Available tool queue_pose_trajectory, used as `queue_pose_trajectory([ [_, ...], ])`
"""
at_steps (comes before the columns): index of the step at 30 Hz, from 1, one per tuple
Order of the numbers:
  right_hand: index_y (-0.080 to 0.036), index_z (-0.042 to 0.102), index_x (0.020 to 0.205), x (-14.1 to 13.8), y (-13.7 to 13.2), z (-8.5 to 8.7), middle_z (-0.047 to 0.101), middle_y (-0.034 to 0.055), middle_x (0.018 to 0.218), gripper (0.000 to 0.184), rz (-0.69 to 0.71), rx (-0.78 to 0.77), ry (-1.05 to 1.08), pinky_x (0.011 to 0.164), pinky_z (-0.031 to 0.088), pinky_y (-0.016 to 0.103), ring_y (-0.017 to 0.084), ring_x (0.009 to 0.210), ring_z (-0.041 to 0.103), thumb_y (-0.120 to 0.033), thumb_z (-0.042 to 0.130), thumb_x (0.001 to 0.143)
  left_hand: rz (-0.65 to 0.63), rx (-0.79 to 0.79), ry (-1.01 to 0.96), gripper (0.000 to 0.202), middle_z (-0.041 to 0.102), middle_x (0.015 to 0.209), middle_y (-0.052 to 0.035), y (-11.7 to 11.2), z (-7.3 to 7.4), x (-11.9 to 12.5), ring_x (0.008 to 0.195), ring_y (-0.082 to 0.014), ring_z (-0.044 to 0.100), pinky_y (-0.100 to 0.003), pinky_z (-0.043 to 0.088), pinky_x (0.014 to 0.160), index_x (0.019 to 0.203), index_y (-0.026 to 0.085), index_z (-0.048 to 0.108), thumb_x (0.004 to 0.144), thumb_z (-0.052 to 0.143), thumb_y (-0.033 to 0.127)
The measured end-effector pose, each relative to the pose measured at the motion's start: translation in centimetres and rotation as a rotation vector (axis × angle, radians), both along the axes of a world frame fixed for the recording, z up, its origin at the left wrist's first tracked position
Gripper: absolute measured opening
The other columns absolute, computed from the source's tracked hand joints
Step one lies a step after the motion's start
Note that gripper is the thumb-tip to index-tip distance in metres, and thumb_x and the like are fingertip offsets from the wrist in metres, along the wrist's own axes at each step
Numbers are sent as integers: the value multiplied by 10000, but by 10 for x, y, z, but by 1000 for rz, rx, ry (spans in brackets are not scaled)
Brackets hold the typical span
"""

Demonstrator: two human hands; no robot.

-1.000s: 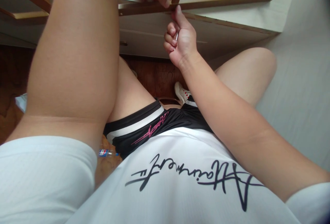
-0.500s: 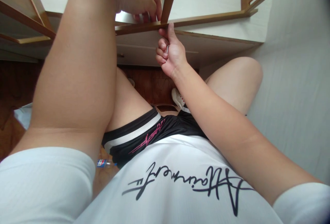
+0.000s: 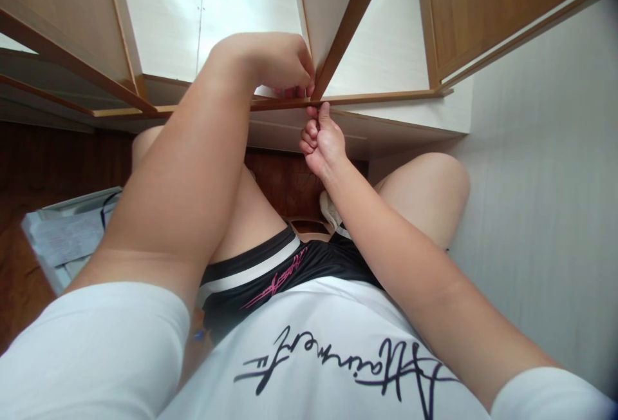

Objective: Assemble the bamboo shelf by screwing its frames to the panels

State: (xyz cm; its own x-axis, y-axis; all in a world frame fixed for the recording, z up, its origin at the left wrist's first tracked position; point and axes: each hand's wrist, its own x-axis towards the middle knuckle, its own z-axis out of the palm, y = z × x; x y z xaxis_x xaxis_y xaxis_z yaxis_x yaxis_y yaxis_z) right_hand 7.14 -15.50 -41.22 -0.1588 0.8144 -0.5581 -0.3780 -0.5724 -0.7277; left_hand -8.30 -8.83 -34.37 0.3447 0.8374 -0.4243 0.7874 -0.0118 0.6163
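Observation:
My left hand (image 3: 284, 62) reaches over a thin brown wooden strip (image 3: 381, 98) along the cabinet's front edge. Its fingers are bent down close together behind the strip, beside the foot of an upright divider (image 3: 351, 24); their tips are partly hidden, and anything between them cannot be made out. From the front, my right hand (image 3: 326, 146) holds the strip just below that joint, thumb up against it and forefinger under it. The other fingers of that hand are curled into the palm.
An open wooden door (image 3: 512, 14) stands at the right, beside a pale wall (image 3: 535, 169). Another door panel (image 3: 53, 14) slants in at the left. On the brown floor at left lies a white box-like object (image 3: 62, 239) with paper on it. My bent knees flank my hands.
The view has tilted up, so the cabinet and both hands appear lower and more of the interior shows. Both hands stay at the same joint with nearly the same hold.

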Motion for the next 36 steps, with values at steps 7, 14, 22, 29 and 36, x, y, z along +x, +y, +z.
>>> queue_pose_trajectory([
  [7,-240,584,865,4,-2,3,399,-112,485,346,31,33,-12,335,151,190,48,339,225,-582,565,909,1,12,10,398,716,833,-42,1,0,0,638,-103,569,-244,392,609,1064,148,755,778,519,292],
  [14,-252,507,867,4,-8,1,350,-135,487,305,-20,56,-72,341,140,168,42,340,228,-528,636,883,-7,13,6,402,723,886,-52,0,-2,0,648,-87,569,-226,397,623,1096,122,742,805,525,295],
  [22,-245,475,813,-5,-3,-1,311,-128,459,334,-105,24,-59,338,121,186,51,336,198,-546,550,935,12,8,6,415,714,890,-67,0,0,2,671,-138,595,-276,431,643,1055,145,755,731,504,212],
  [29,-230,502,772,-3,0,7,305,-115,451,405,-37,-54,37,335,143,202,63,341,193,-597,505,942,18,-9,-2,389,713,884,-66,1,-1,2,656,-108,561,-256,409,647,1069,136,747,775,539,283],
  [36,-225,552,822,6,-4,4,369,-110,494,294,36,34,49,350,138,188,50,352,214,-490,547,947,1,20,-16,286,711,778,-32,4,-3,2,596,-120,552,-272,400,608,892,169,752,741,526,256],
])
